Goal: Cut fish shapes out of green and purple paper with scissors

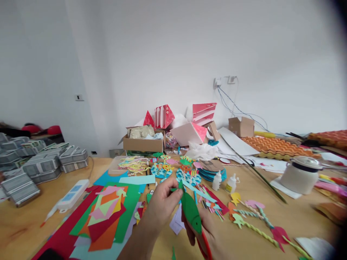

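A green paper fish (191, 209), with a dark eye dot and a curved line drawn near its lower end, is held up in front of me. My left hand (166, 198) pinches its upper, tail end between thumb and fingers. Below and to the right, my right hand (204, 225) grips scissors with red handles (205, 246); the fish hides their blades. A small green paper scrap (174, 253) lies on the table under my hands. Just behind the fish are lilac paper pieces (176, 222).
Coloured paper sheets (107, 213) are piled left of my hands. Behind stand paper fish on blue discs (188, 176), two glue bottles (217, 181) and a cardboard box (143, 144). Rightward lie twisted paper fish strings (260, 233), a long green stick (260, 177) and a white lidded pot (300, 177).
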`<act>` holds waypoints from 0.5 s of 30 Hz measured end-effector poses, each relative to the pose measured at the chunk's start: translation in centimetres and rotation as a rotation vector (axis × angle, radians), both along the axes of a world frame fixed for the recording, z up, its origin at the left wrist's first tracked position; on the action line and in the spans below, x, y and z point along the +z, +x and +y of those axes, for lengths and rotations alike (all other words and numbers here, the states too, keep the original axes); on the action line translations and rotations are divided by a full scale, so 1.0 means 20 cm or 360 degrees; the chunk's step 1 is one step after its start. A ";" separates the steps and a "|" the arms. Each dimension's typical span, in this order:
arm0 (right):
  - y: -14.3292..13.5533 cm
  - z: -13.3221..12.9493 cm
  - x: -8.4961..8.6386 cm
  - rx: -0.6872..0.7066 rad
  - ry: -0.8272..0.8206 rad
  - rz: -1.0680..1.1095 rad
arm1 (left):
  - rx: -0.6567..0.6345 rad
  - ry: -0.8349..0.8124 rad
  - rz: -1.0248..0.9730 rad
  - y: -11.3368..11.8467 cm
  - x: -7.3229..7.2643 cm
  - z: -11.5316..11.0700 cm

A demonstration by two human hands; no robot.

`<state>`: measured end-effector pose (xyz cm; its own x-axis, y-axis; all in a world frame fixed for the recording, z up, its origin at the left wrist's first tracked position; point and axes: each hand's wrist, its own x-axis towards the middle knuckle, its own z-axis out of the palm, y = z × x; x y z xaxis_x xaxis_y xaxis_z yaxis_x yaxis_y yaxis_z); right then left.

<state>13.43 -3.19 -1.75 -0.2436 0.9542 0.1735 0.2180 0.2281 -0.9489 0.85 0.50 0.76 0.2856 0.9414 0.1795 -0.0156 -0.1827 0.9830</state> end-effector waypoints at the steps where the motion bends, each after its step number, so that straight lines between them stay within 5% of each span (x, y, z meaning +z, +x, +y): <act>1: 0.00 0.00 0.00 -0.0013 0.0006 -0.0014 | 0.0005 0.0001 0.0003 0.00 0.00 0.00; 15: -0.02 0.02 -0.07 -0.0043 0.0136 0.0159 | -0.0061 -0.0047 -0.0142 0.01 -0.02 0.00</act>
<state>13.09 -2.74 -3.12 -0.1952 0.9409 0.2767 0.1303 0.3045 -0.9436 1.05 0.40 0.45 0.3054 0.9354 0.1781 -0.1096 -0.1513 0.9824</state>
